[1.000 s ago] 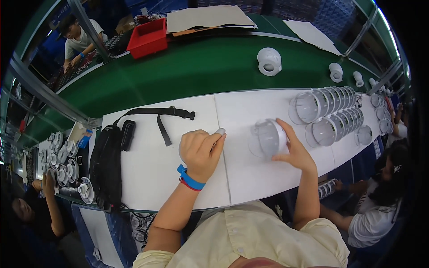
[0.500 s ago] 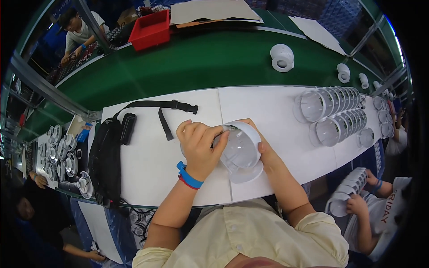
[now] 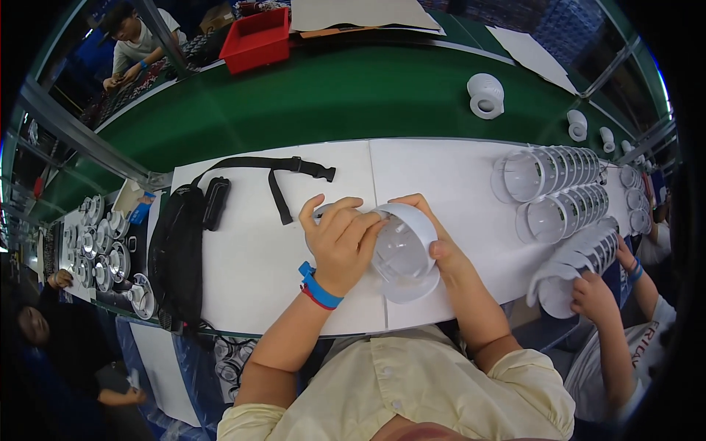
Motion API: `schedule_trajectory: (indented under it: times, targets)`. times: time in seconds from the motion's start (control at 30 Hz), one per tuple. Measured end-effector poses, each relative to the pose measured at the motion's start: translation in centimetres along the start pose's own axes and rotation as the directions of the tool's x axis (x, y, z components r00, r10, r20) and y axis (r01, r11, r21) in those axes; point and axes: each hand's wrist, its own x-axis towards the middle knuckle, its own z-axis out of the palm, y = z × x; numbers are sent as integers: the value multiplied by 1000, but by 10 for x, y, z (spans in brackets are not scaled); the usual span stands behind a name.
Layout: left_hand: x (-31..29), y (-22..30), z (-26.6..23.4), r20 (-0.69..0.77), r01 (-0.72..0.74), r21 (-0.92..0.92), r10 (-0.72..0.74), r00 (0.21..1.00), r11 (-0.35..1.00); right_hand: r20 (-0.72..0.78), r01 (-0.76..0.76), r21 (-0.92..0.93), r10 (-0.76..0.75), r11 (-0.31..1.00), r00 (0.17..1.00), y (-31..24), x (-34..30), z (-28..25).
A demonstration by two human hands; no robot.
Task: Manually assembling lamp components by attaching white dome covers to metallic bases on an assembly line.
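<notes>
Over the middle of the white table (image 3: 254,294), a white ring-shaped housing with a clear dome cover (image 3: 406,257) is tilted between my hands. My right hand (image 3: 445,253) grips its right side, thumb at the rim and fingers behind the upper edge. My left hand (image 3: 342,242) is curled at the left rim, with thumb and fingertips reaching the opening. A small grey edge shows behind the left fingers; the rest of it is hidden. To the right, two rows of similar clear covers with white rings (image 3: 548,173) lie nested on their sides.
A black waist bag (image 3: 176,253) with a strap and a black case (image 3: 215,203) lie left. Beyond runs a green conveyor (image 3: 331,99) carrying white housings (image 3: 486,95). A red bin (image 3: 255,40) stands behind. At right, a co-worker's hands hold a stack of covers (image 3: 557,287).
My left fingers have lifted and spread slightly, while the housing stays between my hands. The right co-worker's stack has moved up to the table edge. The view has shifted slightly.
</notes>
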Motion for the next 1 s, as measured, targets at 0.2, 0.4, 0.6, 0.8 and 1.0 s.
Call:
schedule_trajectory:
  times: [0.2, 0.4, 0.6, 0.8, 1.0]
  targets:
    - [-1, 4, -2, 31, -5, -34, 6, 999, 999, -15, -29, -34, 29, 999, 999, -2, -6, 2]
    - [-17, -9, -33, -232, 274, 66, -252, 939, 959, -91, -6, -356, -29, 935, 995, -29, -17, 9]
    - [-61, -52, -67, 496, 799, -162, -652, 573, 579, -178, 1, -693, -173, 721, 969, -12, -12, -3]
    - [-60, -53, -46, 643, 827, -355, -528, 555, 436, -149, 81, -841, -373, 536, 916, 10, -21, 5]
    - [-53, -46, -38, 683, 861, -387, -524, 508, 330, -194, 103, -810, -430, 577, 882, 16, -32, -2]
